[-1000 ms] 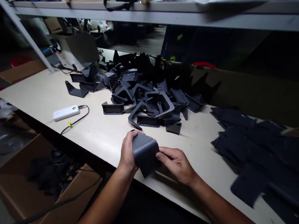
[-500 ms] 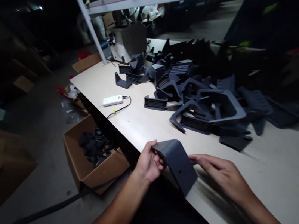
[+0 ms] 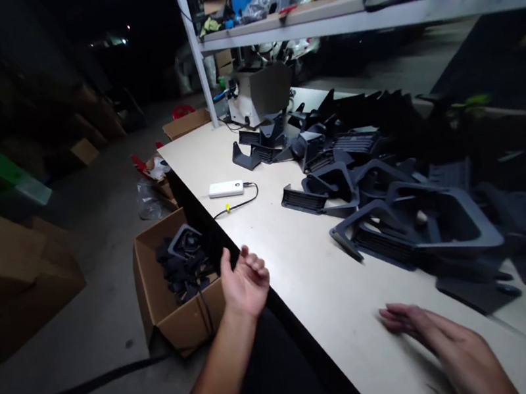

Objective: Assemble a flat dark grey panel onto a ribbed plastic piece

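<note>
My left hand [image 3: 247,283] is empty, palm up with its fingers apart and slightly curled, between the table edge and the cardboard box. In that box [image 3: 146,289] lie dark plastic parts, with a dark frame-shaped part [image 3: 184,239] on top of them. Over the near part of the white table [image 3: 301,284], my right hand [image 3: 428,330] is empty, its fingers extended and somewhat blurred. A large pile of dark grey plastic parts [image 3: 383,231] spreads across the table beyond my right hand.
A white power bank [image 3: 226,189] with a black cable lies on the table. Behind it stands a grey metal machine [image 3: 266,93] near the shelf post [image 3: 195,54]. Larger cardboard boxes [image 3: 9,264] are on the floor at left. Overhead, a shelf [image 3: 345,21] spans the table.
The dark bent part has left my left hand, and a frame-shaped part now shows on top in the box. My hands have moved apart, and the view has shifted.
</note>
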The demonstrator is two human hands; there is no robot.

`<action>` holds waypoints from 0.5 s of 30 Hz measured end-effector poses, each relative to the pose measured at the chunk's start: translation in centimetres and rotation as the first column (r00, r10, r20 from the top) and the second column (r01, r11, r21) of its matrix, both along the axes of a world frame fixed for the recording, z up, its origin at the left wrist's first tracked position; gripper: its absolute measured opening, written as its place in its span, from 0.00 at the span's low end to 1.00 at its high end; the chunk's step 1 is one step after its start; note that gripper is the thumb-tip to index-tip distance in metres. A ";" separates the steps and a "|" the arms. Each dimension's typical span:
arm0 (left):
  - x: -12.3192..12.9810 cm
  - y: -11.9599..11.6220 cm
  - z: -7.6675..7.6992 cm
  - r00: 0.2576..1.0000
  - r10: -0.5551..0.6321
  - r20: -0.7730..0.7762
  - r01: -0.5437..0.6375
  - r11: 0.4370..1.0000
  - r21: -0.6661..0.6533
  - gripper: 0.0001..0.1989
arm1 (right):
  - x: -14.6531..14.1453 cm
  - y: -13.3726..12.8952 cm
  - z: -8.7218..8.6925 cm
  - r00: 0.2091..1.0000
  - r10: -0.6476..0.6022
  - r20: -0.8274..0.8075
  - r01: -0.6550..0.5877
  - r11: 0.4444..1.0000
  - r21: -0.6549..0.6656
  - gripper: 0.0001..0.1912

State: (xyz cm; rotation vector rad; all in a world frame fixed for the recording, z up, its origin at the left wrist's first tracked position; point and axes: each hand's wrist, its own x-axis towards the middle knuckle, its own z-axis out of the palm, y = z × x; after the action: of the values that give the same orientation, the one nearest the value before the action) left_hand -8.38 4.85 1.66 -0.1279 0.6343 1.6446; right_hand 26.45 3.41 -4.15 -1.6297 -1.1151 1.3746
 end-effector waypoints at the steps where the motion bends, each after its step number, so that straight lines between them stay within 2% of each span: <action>1: 1.1 0.0 -1.0 0.995 -0.069 -0.070 0.063 0.995 -0.077 0.19 | 0.1 0.0 -0.3 0.999 -0.020 0.028 0.020 1.000 0.004 0.34; 3: 2.6 0.1 -2.6 0.975 -0.150 -0.166 0.124 0.979 -0.161 0.13 | 0.1 0.0 -0.8 0.997 -0.070 0.038 0.069 0.998 0.013 0.34; 6: 3.2 0.8 -3.9 0.938 -0.168 -0.303 0.124 0.980 -0.158 0.10 | 0.0 -0.2 -1.3 0.992 -0.125 0.007 0.124 0.992 0.029 0.34; 11: 1.4 3.8 -3.3 0.826 -0.065 -0.560 0.047 0.998 -0.046 0.14 | -0.5 -0.5 -1.4 0.987 -0.157 -0.030 0.159 0.986 0.056 0.31; 15: 0.1 6.4 -2.3 0.745 0.009 -0.667 0.005 1.000 0.018 0.15 | -0.9 -0.7 -0.8 0.984 -0.164 -0.066 0.167 0.985 0.053 0.31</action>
State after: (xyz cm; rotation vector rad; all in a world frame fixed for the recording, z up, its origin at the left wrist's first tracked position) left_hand -8.27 11.26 -0.63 0.5105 1.1620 1.6864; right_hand 25.55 2.75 -4.99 -1.5905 -0.9529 1.2644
